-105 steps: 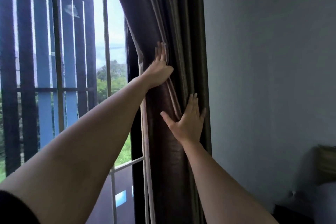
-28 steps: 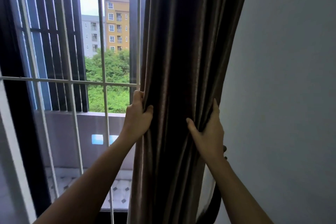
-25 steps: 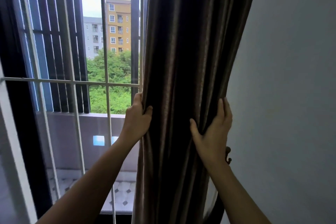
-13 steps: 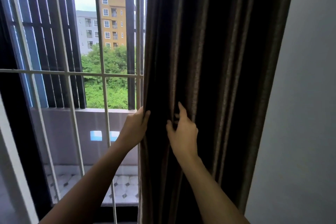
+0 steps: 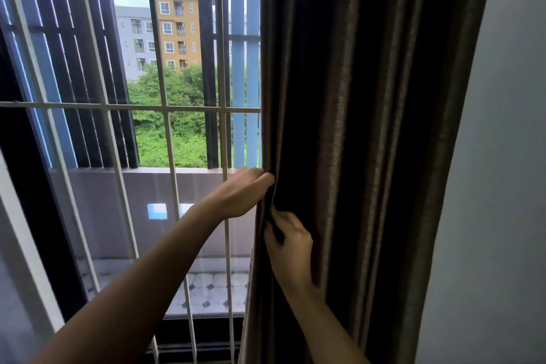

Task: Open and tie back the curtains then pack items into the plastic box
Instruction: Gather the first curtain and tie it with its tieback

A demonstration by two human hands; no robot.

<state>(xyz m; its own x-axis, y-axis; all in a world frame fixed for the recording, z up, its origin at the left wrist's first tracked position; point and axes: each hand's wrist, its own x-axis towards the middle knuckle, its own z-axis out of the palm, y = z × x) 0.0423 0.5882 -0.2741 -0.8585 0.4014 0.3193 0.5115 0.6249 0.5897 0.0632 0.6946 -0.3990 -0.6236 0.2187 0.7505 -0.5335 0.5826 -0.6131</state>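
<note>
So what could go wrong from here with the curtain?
The left hand and right hand pinch only the leading edge of the curtain, so the wider folds toward the wall may slip loose when gathered. No tie-back is in view; finding it may mean letting go with one hand.

White window bars (image 5: 226,216) block leftward; wall (image 5: 502,186) hems curtain (image 5: 369,127).

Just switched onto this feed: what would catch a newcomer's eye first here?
The dark brown curtain hangs gathered right of centre, beside the grey wall. Both hands grip its left edge, the left hand just above the right hand. Left of it, white window bars frame a yellow building and green trees.
</note>
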